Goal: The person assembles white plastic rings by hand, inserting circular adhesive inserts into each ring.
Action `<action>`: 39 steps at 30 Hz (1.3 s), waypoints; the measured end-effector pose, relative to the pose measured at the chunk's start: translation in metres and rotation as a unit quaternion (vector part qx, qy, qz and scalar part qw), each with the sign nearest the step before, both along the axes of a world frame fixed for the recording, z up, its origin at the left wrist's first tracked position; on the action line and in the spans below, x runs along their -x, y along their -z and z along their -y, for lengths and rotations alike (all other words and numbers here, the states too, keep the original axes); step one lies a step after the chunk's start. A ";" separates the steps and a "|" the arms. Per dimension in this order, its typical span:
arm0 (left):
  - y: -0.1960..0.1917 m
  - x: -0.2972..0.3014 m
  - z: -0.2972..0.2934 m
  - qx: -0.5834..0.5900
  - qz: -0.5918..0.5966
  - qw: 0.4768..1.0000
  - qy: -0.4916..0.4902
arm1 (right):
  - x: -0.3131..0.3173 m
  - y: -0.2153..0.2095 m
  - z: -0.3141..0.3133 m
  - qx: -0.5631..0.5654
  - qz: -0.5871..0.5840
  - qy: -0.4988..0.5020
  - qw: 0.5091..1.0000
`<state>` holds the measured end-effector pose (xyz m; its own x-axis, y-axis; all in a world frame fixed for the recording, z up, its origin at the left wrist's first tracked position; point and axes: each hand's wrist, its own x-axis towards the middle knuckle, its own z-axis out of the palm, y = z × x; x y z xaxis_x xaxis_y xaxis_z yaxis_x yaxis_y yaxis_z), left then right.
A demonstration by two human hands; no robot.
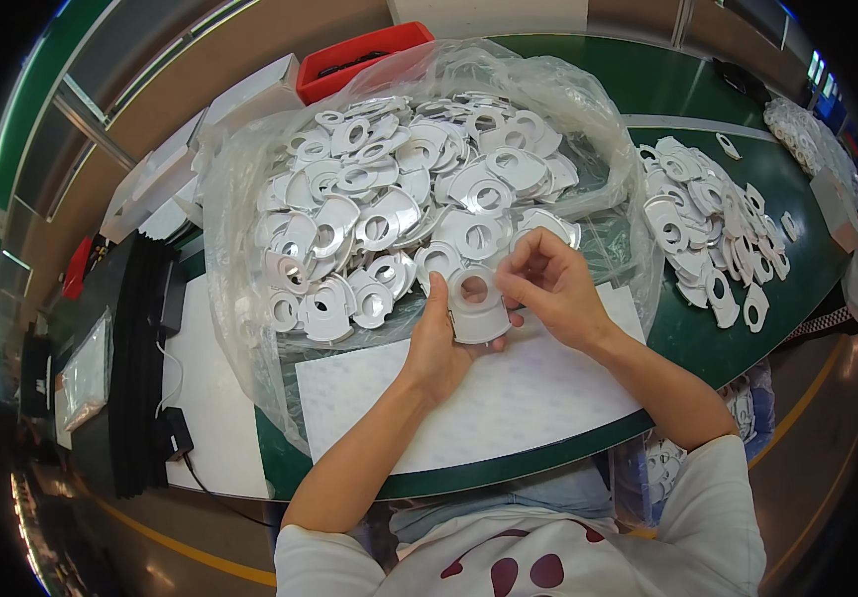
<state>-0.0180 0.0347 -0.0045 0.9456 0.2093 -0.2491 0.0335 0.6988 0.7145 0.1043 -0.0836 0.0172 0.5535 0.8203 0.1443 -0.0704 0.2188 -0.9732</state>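
Note:
A white plastic part point(481, 326) with a rounded body and a ring around a round hole is held up in front of me. My left hand point(439, 348) grips its lower body, thumb along the left edge and fingers behind. At the ring's right edge, my right hand point(558, 294) is closed in a pinch of thumb and forefinger. What lies between those fingertips is too small to make out. Just beyond both hands, a large heap of similar white parts point(379, 229) fills an opened clear plastic bag point(235, 328).
A white sheet point(379, 398) lies under my hands on the green table point(638, 70). To the right is a second pile of white parts point(718, 219). A red bin point(364, 60) stands behind the bag. At left are a black adapter point(176, 433) and its cable.

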 end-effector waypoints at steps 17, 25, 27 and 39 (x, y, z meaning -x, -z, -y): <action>0.009 -0.001 -0.002 0.006 0.016 1.000 0.008 | -0.006 0.010 -0.002 0.020 0.021 -0.019 0.999; 0.009 -0.001 -0.002 0.012 0.017 1.000 0.009 | -0.004 0.009 -0.001 0.024 0.010 -0.020 0.999; 0.007 -0.001 -0.001 0.012 0.019 1.000 0.009 | -0.003 0.008 -0.001 0.023 0.010 -0.017 1.000; 0.007 0.001 -0.001 -0.024 -0.007 1.000 -0.009 | 0.003 0.003 0.002 0.057 0.163 0.043 0.984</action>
<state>-0.0190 0.0355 -0.0111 0.9384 0.2373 -0.2510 0.0315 0.6647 0.7464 0.1010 -0.0861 0.0137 0.5610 0.7934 0.2363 0.2638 0.0992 -0.9595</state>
